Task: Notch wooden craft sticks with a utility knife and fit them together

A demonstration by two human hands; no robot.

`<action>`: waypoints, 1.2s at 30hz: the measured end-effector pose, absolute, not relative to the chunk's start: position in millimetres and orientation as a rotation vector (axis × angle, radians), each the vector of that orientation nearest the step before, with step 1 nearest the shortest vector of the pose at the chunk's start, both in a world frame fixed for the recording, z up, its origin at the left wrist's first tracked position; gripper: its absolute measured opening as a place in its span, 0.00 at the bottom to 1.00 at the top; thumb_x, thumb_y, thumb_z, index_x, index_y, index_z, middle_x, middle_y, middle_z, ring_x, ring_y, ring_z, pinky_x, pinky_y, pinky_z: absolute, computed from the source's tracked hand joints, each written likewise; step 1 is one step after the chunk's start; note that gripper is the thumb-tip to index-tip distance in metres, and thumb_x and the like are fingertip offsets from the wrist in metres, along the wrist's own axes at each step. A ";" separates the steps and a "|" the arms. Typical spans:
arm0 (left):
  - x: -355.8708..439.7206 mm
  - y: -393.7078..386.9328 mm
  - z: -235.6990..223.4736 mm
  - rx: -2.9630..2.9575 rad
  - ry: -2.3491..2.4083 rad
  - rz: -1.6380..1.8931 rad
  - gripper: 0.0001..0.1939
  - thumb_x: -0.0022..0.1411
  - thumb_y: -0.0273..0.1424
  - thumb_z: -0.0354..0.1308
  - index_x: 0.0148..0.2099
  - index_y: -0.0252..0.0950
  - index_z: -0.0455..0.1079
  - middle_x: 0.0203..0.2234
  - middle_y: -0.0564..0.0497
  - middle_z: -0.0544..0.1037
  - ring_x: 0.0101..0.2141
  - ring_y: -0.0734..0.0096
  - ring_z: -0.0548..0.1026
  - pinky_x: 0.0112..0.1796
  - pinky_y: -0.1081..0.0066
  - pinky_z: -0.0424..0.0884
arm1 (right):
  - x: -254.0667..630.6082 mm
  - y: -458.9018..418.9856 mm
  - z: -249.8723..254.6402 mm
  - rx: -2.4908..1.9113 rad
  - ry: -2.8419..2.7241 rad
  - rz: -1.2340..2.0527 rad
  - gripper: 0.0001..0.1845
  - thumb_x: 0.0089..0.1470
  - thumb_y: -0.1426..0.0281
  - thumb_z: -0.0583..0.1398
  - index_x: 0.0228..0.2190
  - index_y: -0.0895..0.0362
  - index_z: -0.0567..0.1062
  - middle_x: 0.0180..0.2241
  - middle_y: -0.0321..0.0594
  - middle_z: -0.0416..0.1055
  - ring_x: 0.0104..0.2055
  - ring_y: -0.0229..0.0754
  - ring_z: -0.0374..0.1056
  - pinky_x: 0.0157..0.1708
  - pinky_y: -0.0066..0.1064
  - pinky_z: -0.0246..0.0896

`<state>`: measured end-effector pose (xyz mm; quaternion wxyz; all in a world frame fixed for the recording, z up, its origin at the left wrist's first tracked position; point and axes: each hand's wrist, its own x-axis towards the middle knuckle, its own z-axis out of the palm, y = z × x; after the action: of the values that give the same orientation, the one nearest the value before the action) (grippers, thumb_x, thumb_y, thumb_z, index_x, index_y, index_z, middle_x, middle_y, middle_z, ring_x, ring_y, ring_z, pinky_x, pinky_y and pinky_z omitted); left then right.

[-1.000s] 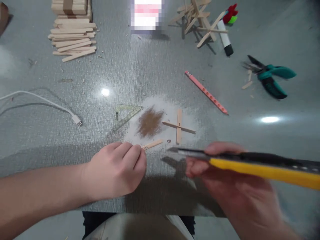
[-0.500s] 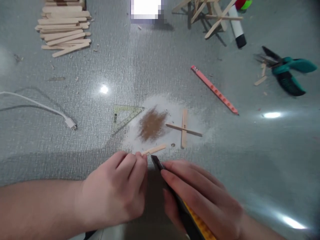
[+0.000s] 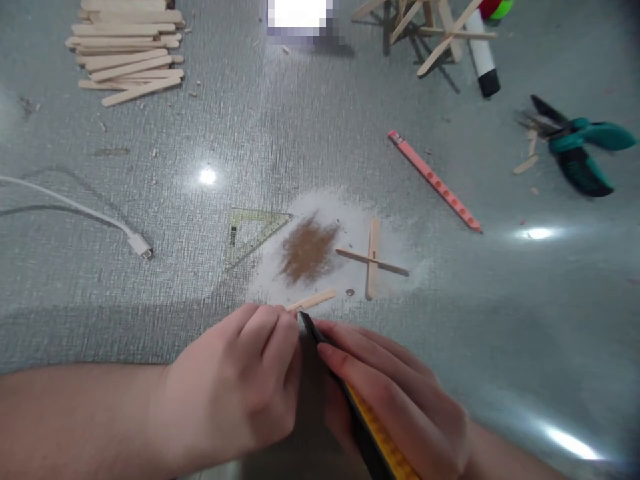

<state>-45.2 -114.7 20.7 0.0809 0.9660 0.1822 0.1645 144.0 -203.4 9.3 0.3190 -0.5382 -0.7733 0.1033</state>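
My left hand point(image 3: 245, 380) is closed on one end of a wooden craft stick point(image 3: 320, 298), whose other end sticks out to the right above the table. A notch shows in the stick just beside my fingers. My right hand point(image 3: 395, 393) is wrapped round a black and yellow utility knife point(image 3: 370, 427), with the dark blade tip at the notch. Just beyond lie a brown dust patch point(image 3: 309, 250) and two craft sticks point(image 3: 373, 280) set crosswise. A clear set square point(image 3: 234, 257) lies left of the dust.
A pile of craft sticks point(image 3: 130, 60) lies at the far left, and a white cable point(image 3: 115, 225) below it. On the right are a pink pencil point(image 3: 433, 177), teal-handled pliers point(image 3: 575, 143), a white marker point(image 3: 483, 60) and a stick structure point(image 3: 440, 37).
The view has shifted slightly. My right hand and the knife have moved a little left, with the blade still at the notch. My left hand keeps its grip on the stick.
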 end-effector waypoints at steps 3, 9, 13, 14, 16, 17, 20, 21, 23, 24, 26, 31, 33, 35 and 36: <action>-44.3 -116.2 19.1 2.878 0.538 0.527 0.11 0.67 0.19 0.52 0.33 0.30 0.72 0.26 0.45 0.76 0.27 0.61 0.74 0.22 0.64 0.71 | 144.7 -202.3 8.3 -1.409 -2.011 0.269 0.12 0.59 0.79 0.60 0.44 0.62 0.78 0.46 0.49 0.82 0.47 0.47 0.80 0.45 0.37 0.82; -43.6 -117.1 17.1 2.845 0.528 0.565 0.10 0.67 0.19 0.53 0.32 0.31 0.70 0.27 0.44 0.75 0.26 0.61 0.73 0.22 0.64 0.70 | 141.8 -203.1 9.2 -1.409 -2.000 0.253 0.10 0.59 0.79 0.61 0.42 0.63 0.80 0.44 0.50 0.82 0.46 0.50 0.81 0.43 0.39 0.83; -43.2 -116.0 17.3 2.822 0.544 0.563 0.11 0.66 0.19 0.54 0.31 0.31 0.70 0.25 0.46 0.74 0.25 0.62 0.72 0.21 0.64 0.69 | 136.5 -204.8 9.4 -1.445 -1.945 0.228 0.10 0.58 0.81 0.60 0.41 0.65 0.80 0.44 0.50 0.82 0.46 0.49 0.80 0.44 0.38 0.83; -43.0 -115.8 17.3 2.823 0.545 0.563 0.11 0.66 0.19 0.54 0.30 0.32 0.69 0.25 0.46 0.74 0.25 0.62 0.71 0.21 0.64 0.69 | 135.7 -205.1 9.3 -1.442 -1.942 0.227 0.10 0.59 0.81 0.60 0.41 0.66 0.80 0.44 0.51 0.82 0.46 0.49 0.80 0.45 0.38 0.82; -42.5 -115.6 17.1 2.828 0.559 0.573 0.12 0.66 0.19 0.55 0.29 0.32 0.69 0.25 0.46 0.74 0.25 0.63 0.71 0.21 0.65 0.68 | 135.1 -205.4 9.0 -1.420 -1.954 0.222 0.09 0.59 0.81 0.61 0.41 0.67 0.80 0.44 0.52 0.81 0.47 0.48 0.79 0.45 0.37 0.82; -42.0 -115.6 17.0 2.829 0.569 0.577 0.12 0.65 0.19 0.55 0.29 0.33 0.69 0.25 0.46 0.74 0.25 0.63 0.71 0.21 0.65 0.68 | 135.2 -205.3 8.9 -1.407 -1.957 0.216 0.09 0.60 0.81 0.61 0.41 0.68 0.80 0.44 0.52 0.81 0.47 0.48 0.79 0.46 0.37 0.81; -40.6 -115.9 16.5 2.822 0.582 0.572 0.12 0.65 0.19 0.56 0.28 0.33 0.69 0.24 0.48 0.72 0.24 0.64 0.69 0.21 0.64 0.68 | 136.3 -204.8 8.8 -1.365 -1.978 0.232 0.08 0.60 0.80 0.61 0.41 0.70 0.80 0.43 0.54 0.81 0.48 0.47 0.78 0.47 0.35 0.80; -40.2 -116.0 16.4 2.822 0.580 0.567 0.11 0.64 0.19 0.56 0.28 0.33 0.69 0.24 0.48 0.72 0.24 0.64 0.68 0.21 0.64 0.67 | 136.6 -204.4 8.7 -1.352 -1.982 0.246 0.08 0.61 0.81 0.61 0.41 0.70 0.80 0.42 0.54 0.81 0.49 0.47 0.78 0.48 0.34 0.80; -39.7 -116.4 16.3 2.819 0.578 0.563 0.11 0.64 0.19 0.55 0.29 0.33 0.69 0.23 0.49 0.70 0.24 0.64 0.67 0.21 0.64 0.67 | 136.6 -203.4 8.5 -1.329 -1.988 0.268 0.08 0.61 0.81 0.60 0.41 0.71 0.79 0.42 0.53 0.80 0.49 0.46 0.77 0.49 0.33 0.79; -39.6 -116.5 16.3 2.813 0.583 0.567 0.11 0.64 0.19 0.55 0.28 0.33 0.69 0.23 0.49 0.69 0.24 0.64 0.66 0.21 0.63 0.67 | 136.3 -203.0 8.2 -1.323 -1.991 0.278 0.08 0.61 0.81 0.60 0.41 0.71 0.79 0.41 0.53 0.80 0.49 0.46 0.77 0.49 0.33 0.79; -39.5 -116.8 16.4 2.797 0.600 0.576 0.11 0.63 0.19 0.55 0.28 0.33 0.69 0.23 0.49 0.69 0.25 0.64 0.66 0.22 0.63 0.66 | 135.4 -202.2 7.6 -1.340 -1.980 0.282 0.08 0.62 0.80 0.60 0.41 0.69 0.79 0.42 0.52 0.80 0.49 0.46 0.77 0.48 0.33 0.79; -39.9 -115.6 15.9 2.801 0.591 0.553 0.10 0.62 0.19 0.56 0.29 0.33 0.70 0.23 0.49 0.70 0.25 0.64 0.66 0.22 0.64 0.66 | 134.0 -201.9 6.8 -1.386 -1.959 0.304 0.08 0.61 0.80 0.60 0.41 0.66 0.79 0.43 0.51 0.80 0.46 0.45 0.78 0.44 0.33 0.80; -40.1 -115.1 15.5 2.808 0.586 0.558 0.10 0.62 0.18 0.56 0.29 0.33 0.71 0.23 0.49 0.70 0.25 0.64 0.66 0.22 0.64 0.66 | 135.2 -201.9 7.0 -1.378 -1.958 0.309 0.08 0.60 0.80 0.60 0.41 0.67 0.79 0.43 0.52 0.80 0.46 0.46 0.78 0.45 0.32 0.80; -40.2 -115.0 15.7 2.817 0.595 0.555 0.10 0.63 0.19 0.55 0.29 0.32 0.71 0.23 0.49 0.70 0.24 0.65 0.66 0.22 0.65 0.66 | 137.1 -202.2 7.0 -1.367 -1.971 0.296 0.08 0.60 0.80 0.60 0.41 0.67 0.79 0.43 0.53 0.80 0.46 0.47 0.78 0.45 0.33 0.80; -40.1 -115.2 16.0 2.823 0.605 0.552 0.10 0.63 0.19 0.55 0.29 0.32 0.71 0.23 0.49 0.70 0.24 0.65 0.66 0.21 0.65 0.66 | 137.8 -202.8 7.0 -1.343 -2.012 0.306 0.09 0.60 0.80 0.60 0.41 0.68 0.79 0.43 0.54 0.80 0.47 0.48 0.78 0.44 0.34 0.81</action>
<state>-40.1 -115.2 16.0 0.1009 0.9555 0.2046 0.1869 137.8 -202.8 7.0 0.3443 -0.5170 -0.7748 0.1177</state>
